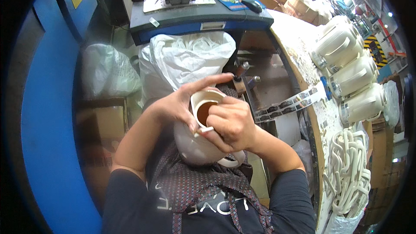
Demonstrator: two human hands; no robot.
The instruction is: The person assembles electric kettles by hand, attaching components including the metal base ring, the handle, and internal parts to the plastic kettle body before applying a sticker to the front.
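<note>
cluttered workshop all around us, with a curved counter [303, 67] off to the right of our fingers carrying a row of finished cream jugs [351, 71] and a heap of loose handles [346, 173]. we hold a cream jug body [195, 147] in our lap; left hand [180, 104] wraps its rim, fingers curled closed on it. right hand [232, 123] pinches a cream handle [229, 161] against the side. fitting seems underway, not finished. our right hand hides the joint itself, and the jug's base is out of sight.
</note>
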